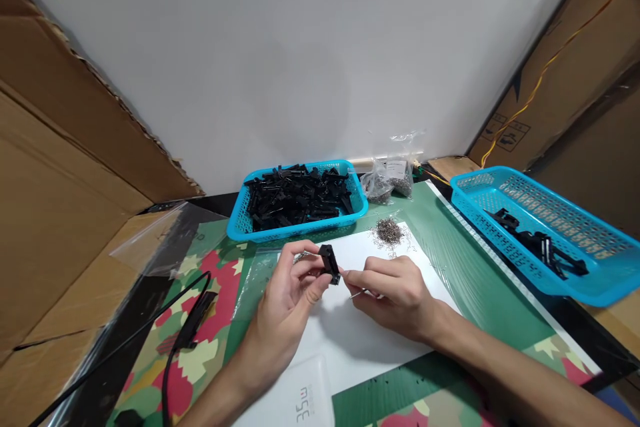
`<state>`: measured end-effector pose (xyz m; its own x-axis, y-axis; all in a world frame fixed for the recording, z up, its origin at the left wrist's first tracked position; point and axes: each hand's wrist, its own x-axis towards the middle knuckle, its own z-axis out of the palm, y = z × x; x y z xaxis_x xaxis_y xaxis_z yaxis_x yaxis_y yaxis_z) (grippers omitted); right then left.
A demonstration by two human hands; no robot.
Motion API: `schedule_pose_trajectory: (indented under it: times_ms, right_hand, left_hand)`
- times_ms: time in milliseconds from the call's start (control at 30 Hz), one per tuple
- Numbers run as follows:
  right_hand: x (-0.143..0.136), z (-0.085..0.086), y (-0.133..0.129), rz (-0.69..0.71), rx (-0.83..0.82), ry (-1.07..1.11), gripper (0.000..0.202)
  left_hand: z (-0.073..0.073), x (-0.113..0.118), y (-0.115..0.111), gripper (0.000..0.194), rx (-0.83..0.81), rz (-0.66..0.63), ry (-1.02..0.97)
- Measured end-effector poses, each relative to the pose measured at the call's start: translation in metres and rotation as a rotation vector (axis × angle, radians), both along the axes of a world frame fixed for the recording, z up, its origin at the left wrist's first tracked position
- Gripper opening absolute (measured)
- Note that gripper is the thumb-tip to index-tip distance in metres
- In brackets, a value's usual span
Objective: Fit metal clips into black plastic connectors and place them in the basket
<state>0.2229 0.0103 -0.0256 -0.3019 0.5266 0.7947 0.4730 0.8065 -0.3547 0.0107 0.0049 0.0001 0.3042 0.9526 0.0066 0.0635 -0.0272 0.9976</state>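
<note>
Between the thumb and fingers of my left hand is a small black plastic part, a narrow frame with a long opening, held upright above the white sheet. My right hand is closed in a pinch, its fingertips at the lower right edge of the part. A thin metal piece sticks out under the right fingers; its exact kind cannot be made out. Behind the hands, a pile of tiny metal pieces lies at the back of the sheet.
A blue basket full of black plastic parts stands behind the hands. Another blue basket at right holds several. Plastic bags of small metal pieces lie between them. A white power bank and black cable are in front.
</note>
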Motion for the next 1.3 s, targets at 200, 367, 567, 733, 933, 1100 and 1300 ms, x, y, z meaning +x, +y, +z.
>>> schedule_pose_trajectory:
  times_ms: [200,367,567,733,933,1100,1300]
  right_hand:
    - [0.002,-0.002,-0.001,0.001,0.069,-0.110,0.018]
    - [0.004,0.000,0.000,-0.042,0.172,-0.236,0.017]
    - [0.007,0.003,-0.001,-0.064,0.301,-0.339,0.017]
    - [0.006,0.005,-0.003,-0.072,0.322,-0.372,0.018]
    - [0.005,0.004,-0.002,-0.084,0.323,-0.364,0.026]
    - [0.009,0.006,-0.003,-0.062,0.323,-0.405,0.020]
    - [0.012,0.008,-0.001,-0.053,0.310,-0.359,0.018]
  left_hand:
    - [0.000,-0.001,0.001,0.041,-0.013,-0.028,-0.001]
    - [-0.003,-0.002,0.001,0.042,0.047,0.014,0.054]
    - [-0.002,-0.004,0.002,0.030,0.146,0.042,0.209]
    - [0.000,-0.004,0.002,0.028,0.198,0.051,0.262]
    - [-0.004,-0.006,0.004,0.029,0.192,0.083,0.248]
    - [-0.003,-0.006,0.005,0.035,0.121,0.077,0.232]
    - [0.006,-0.003,0.005,0.041,0.098,0.031,0.235]
